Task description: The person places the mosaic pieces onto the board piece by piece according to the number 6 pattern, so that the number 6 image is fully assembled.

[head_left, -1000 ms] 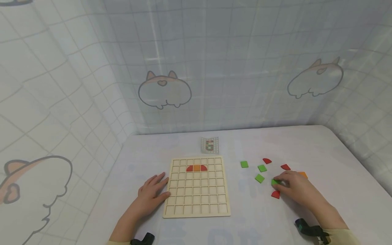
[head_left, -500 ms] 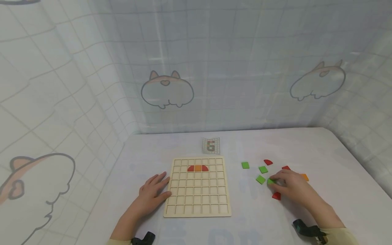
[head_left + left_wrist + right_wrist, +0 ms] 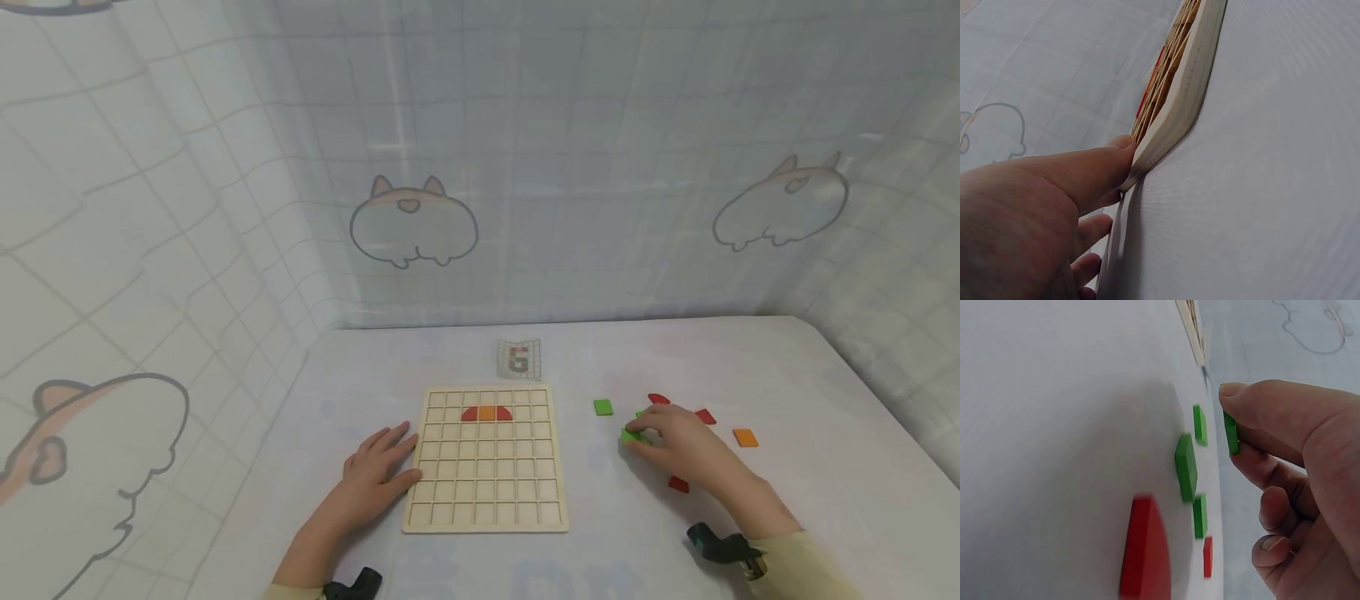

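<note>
My left hand (image 3: 372,471) rests on the table with spread fingers touching the left edge of a wooden grid board (image 3: 484,527); in the left wrist view its thumb lies against the board's rim. An orange square tile (image 3: 487,413) sits in the board between two red rounded tiles. To the right of the board, my right hand (image 3: 686,446) pinches a green square tile (image 3: 1231,432) between thumb and fingers, raised off the table. Below it, in the right wrist view, lie another green tile (image 3: 1186,467), further green ones and a red rounded tile (image 3: 1147,550).
Behind the board lies a small card (image 3: 519,359) printed with a grid and a coloured figure. A separate green tile (image 3: 603,407) lies nearer the board. An orange tile (image 3: 746,437) and a red tile (image 3: 705,417) lie farther right. Patterned curtains (image 3: 525,208) enclose the table.
My right hand has picked up the green tile and carried it left, over the other green tiles. The orange tile at the right is now uncovered. The left hand stays at the board.
</note>
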The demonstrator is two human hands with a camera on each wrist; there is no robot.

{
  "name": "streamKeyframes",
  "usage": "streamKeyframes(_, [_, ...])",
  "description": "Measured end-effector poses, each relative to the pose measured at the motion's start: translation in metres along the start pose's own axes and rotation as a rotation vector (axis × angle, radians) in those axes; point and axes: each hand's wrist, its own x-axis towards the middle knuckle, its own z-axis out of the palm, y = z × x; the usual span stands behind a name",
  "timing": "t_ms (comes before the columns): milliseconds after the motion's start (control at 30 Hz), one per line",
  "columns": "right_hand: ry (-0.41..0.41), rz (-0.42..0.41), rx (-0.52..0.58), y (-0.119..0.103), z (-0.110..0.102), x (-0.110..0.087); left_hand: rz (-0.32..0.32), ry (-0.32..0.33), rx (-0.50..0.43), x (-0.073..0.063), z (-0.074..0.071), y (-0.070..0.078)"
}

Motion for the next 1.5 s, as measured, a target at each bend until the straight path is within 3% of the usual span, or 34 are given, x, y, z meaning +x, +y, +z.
streamKeyframes(400, [-0.016,-0.096,-0.017,-0.031,0.012,0.028,0.003,0.006,0.000,0.001,0.002,-0.002])
streamKeyframes(700, [-0.018,-0.236,-0.009,-0.060,0.025,0.051,-0.001,0.011,0.012,-0.001,0.001,-0.004])
streamKeyframes(900, [-0.050,-0.230,0.014,-0.082,0.033,0.066,0.003,0.014,0.005,-0.001,0.002,-0.004])
streamKeyframes(1500, [-0.060,-0.336,0.024,-0.130,0.060,0.098,0.006,0.006,0.010,0.001,0.003,-0.005])
